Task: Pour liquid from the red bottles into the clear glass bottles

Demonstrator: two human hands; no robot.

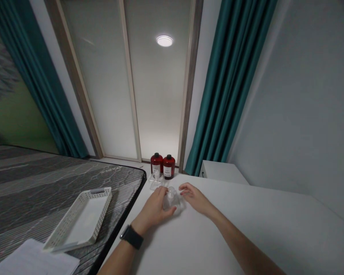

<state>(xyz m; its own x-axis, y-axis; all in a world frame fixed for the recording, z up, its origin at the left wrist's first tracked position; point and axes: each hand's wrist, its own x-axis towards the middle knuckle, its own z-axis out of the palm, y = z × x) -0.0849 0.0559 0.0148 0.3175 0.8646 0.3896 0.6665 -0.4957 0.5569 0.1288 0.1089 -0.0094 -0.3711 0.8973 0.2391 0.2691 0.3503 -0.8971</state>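
My left hand point(154, 209), with a dark watch on the wrist, is wrapped around a small clear pump bottle point(171, 199) standing on the white table point(246, 225). My right hand point(195, 198) rests on the table just right of that bottle, fingers apart, fingertips close to it; whether they touch it I cannot tell. A second small clear bottle point(155, 180) stands just behind. Two dark red bottles with black caps point(163, 165) stand side by side at the table's far edge.
A white perforated plastic basket point(83, 219) lies on a grey patterned mattress point(46, 183) to the left, with white paper point(31, 261) near its front. A white cabinet point(222, 172), teal curtains point(229, 84) and frosted sliding panels stand behind.
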